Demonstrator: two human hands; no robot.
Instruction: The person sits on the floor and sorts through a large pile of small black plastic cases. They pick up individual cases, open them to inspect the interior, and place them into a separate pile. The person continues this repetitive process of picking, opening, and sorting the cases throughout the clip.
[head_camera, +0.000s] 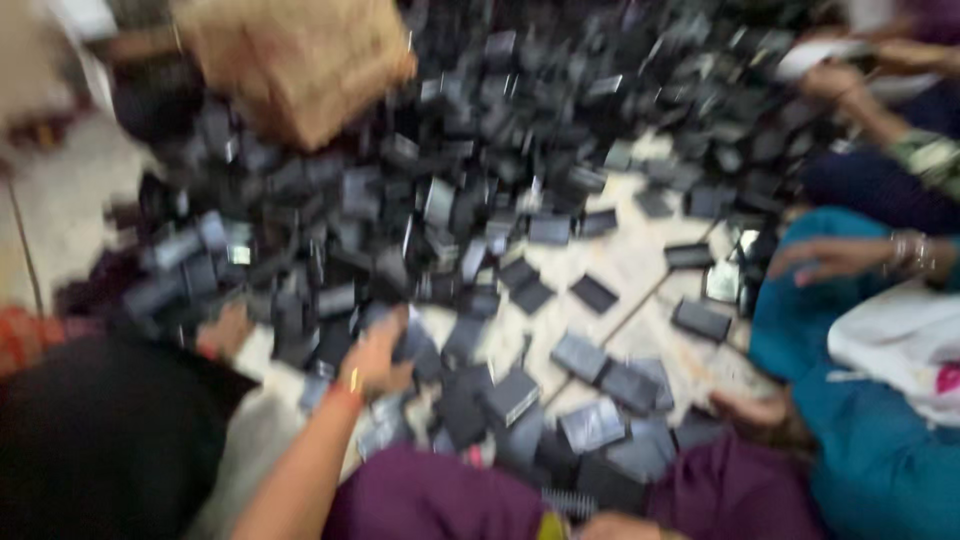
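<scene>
The whole view is motion-blurred. A big heap of small flat black rectangular cases (420, 200) covers the pale tiled floor (640, 265). My left hand (378, 352), with a red and gold bangle at the wrist, reaches into the near edge of the heap, fingers curled down onto the black cases; the blur hides whether it grips one. My right hand (618, 525) shows only as a sliver at the bottom edge, above my purple garment (440, 500), close to the nearest black cases (590, 425).
A brown cardboard box (300, 60) sits on the heap at the back left. Other people sit around: a hand (225, 330) beside a black garment on the left, a bangled hand (830, 255) and teal clothing (860, 420) on the right, another hand (760, 415) low right.
</scene>
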